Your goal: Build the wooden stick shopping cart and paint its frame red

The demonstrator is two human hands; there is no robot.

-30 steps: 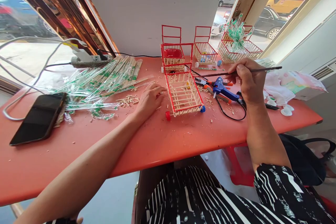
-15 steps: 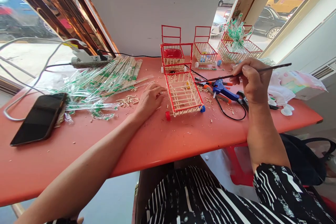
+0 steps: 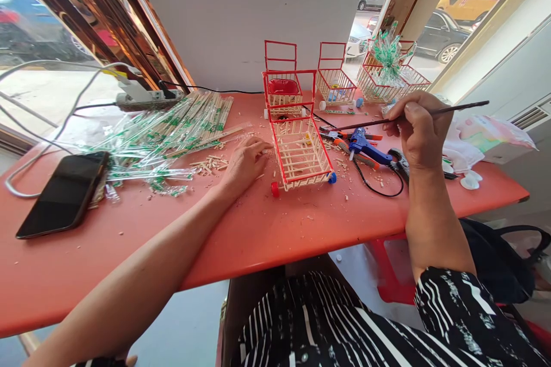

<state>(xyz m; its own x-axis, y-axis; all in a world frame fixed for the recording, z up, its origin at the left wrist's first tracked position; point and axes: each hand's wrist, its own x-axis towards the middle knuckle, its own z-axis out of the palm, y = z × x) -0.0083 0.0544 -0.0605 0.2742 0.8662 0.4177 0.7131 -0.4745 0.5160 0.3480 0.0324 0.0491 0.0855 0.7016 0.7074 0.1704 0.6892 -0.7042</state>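
Observation:
A small shopping cart [image 3: 296, 188] made of pale wooden sticks stands on the table, with red top rails, a red handle frame and red and blue cap wheels. Beside its left side my left hand [image 3: 248, 159] rests on the table, fingers loosely stretched with nothing visible in them; whether the fingertips touch the cart I cannot tell. My right hand [image 3: 419, 129] pinches a thin dark paintbrush [image 3: 359, 124]. The brush points left, its tip to the right of the cart and apart from it. Under the brush lies a blue glue gun [image 3: 370, 152], with orange-handled pliers [image 3: 344, 146] next to it.
Similar carts [image 3: 338, 83] stand along the back wall. Chopsticks in clear wrappers [image 3: 172, 126] are heaped at the left, near a power strip [image 3: 142, 100] and a phone [image 3: 64, 192]. Stick offcuts [image 3: 210, 164] lie about. White caps [image 3: 470, 179] and a tissue pack [image 3: 495, 137] are at right.
My right hand has shifted slightly right with the paintbrush, drawing its tip a little away from the cart. The cart and my left hand stay in nearly the same place.

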